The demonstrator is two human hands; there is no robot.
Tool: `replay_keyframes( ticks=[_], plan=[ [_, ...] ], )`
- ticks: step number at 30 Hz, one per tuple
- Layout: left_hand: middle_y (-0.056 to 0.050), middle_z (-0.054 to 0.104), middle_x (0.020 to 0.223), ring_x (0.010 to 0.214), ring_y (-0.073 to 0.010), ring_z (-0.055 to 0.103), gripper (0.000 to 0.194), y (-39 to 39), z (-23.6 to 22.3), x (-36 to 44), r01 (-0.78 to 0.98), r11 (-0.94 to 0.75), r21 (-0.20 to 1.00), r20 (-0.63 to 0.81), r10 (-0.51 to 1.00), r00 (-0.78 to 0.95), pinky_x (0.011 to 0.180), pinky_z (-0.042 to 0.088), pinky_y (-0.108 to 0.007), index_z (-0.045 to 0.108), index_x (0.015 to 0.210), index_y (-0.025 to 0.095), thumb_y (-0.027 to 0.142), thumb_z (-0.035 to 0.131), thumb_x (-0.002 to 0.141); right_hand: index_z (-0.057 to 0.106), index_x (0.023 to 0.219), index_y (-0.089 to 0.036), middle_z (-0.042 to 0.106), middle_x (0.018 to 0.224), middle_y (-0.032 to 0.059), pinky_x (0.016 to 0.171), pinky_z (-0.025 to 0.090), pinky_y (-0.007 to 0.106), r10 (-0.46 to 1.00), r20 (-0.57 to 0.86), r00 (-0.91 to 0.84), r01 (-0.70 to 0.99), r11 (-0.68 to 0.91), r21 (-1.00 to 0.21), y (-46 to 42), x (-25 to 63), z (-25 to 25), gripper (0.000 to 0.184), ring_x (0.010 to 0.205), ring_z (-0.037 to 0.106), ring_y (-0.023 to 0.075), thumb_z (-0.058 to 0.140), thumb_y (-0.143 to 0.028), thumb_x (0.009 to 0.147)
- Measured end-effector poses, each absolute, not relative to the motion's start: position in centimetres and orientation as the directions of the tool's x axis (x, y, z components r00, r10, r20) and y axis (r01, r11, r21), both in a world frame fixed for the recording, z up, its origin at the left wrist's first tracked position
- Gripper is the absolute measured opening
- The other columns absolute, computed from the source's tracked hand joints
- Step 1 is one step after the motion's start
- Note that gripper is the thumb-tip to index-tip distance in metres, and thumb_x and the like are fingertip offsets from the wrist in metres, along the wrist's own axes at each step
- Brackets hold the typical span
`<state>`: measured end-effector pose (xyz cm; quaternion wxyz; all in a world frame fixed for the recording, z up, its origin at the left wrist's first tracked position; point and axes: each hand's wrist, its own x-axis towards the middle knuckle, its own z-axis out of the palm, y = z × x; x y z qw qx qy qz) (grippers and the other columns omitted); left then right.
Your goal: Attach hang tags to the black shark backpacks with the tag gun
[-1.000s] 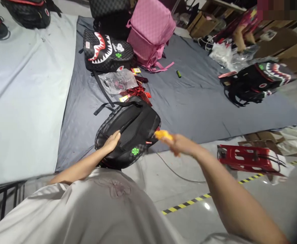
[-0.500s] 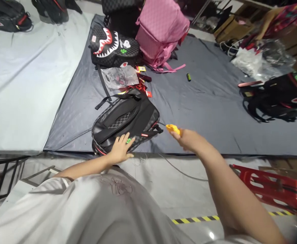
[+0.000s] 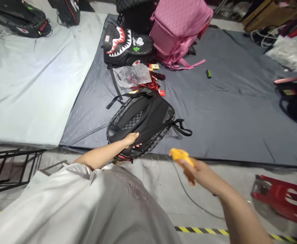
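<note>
A black checkered backpack lies back side up near the front edge of the grey-covered table. My left hand is closed around one of its padded shoulder straps, thumb on top and fingertips showing below. My right hand holds a yellow-orange hand tool, blurred, its exact kind unclear. That hand is off to the right of the backpack, just past the table edge, and touches nothing else. A loose webbing strap with a buckle trails from the backpack's right end.
Behind lie a clear plastic bag, red tags, a black shark-mouth backpack and a pink backpack. A small green cylinder lies farther right. Below the edge are a thin cable and a red plastic stool.
My left hand has gone from lying spread on the backpack to gripping its shoulder strap. My right hand has drawn the yellow tool back from the backpack toward me. The view has shifted.
</note>
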<state>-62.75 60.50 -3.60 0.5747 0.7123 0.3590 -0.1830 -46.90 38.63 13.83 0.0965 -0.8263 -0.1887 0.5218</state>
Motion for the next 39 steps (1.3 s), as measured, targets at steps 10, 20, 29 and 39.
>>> replay_keyframes(
  ticks=[10, 20, 29, 39],
  plan=[
    [-0.011, 0.038, 0.151, 0.129, -0.0354, 0.041, 0.050, 57.2, -1.6, -62.3, 0.517, -0.547, 0.658, -0.387, 0.344, 0.856, 0.101, 0.042, -0.051, 0.050, 0.144, 0.035, 0.039, 0.053, 0.094, 0.062, 0.105, -0.014, 0.053, 0.050, -0.0025, 0.046, 0.036, 0.024, 0.212, -0.802, 0.559, 0.166, -0.976, -0.142, 40.8, -49.0, 14.7, 0.041, 0.041, 0.050, 0.0132, 0.045, -0.050, 0.096],
    [-0.007, 0.053, 0.139, 0.137, -0.0249, 0.039, 0.028, 65.0, 2.3, -65.8, 0.469, -0.182, 0.864, -0.336, 0.485, 0.808, 0.119, 0.028, -0.038, 0.068, 0.115, 0.023, 0.035, 0.061, 0.091, 0.060, 0.119, -0.017, 0.071, 0.080, 0.0077, 0.057, 0.036, 0.025, 0.092, -0.705, 0.703, 0.175, -0.983, 0.046, 39.4, -55.2, 13.9, 0.044, 0.064, 0.065, 0.0177, 0.037, -0.050, 0.100],
    [-0.016, 0.068, 0.087, 0.088, -0.0217, 0.070, 0.044, 71.4, -0.1, -68.5, 0.518, 0.779, 0.353, -0.902, 0.137, 0.409, 0.084, 0.058, -0.034, 0.060, 0.101, 0.008, 0.043, 0.033, 0.101, 0.055, 0.114, -0.019, 0.073, 0.088, 0.0075, 0.058, 0.030, 0.027, 0.114, -0.750, 0.652, 0.266, -0.960, 0.086, 40.2, -67.0, 6.2, 0.036, 0.079, 0.070, 0.0212, 0.033, -0.046, 0.104],
    [-0.017, 0.073, 0.111, 0.105, -0.0267, 0.071, 0.075, 70.3, -3.4, -68.2, 0.407, 0.907, 0.106, -0.679, -0.233, 0.696, 0.104, 0.047, -0.044, 0.051, 0.137, 0.009, 0.064, 0.020, 0.097, 0.055, 0.119, -0.020, 0.072, 0.089, 0.0083, 0.062, 0.033, 0.028, 0.178, -0.726, 0.664, 0.262, -0.965, 0.004, 43.5, -66.2, 3.5, 0.036, 0.080, 0.069, 0.0219, 0.036, -0.045, 0.103]
  ],
)
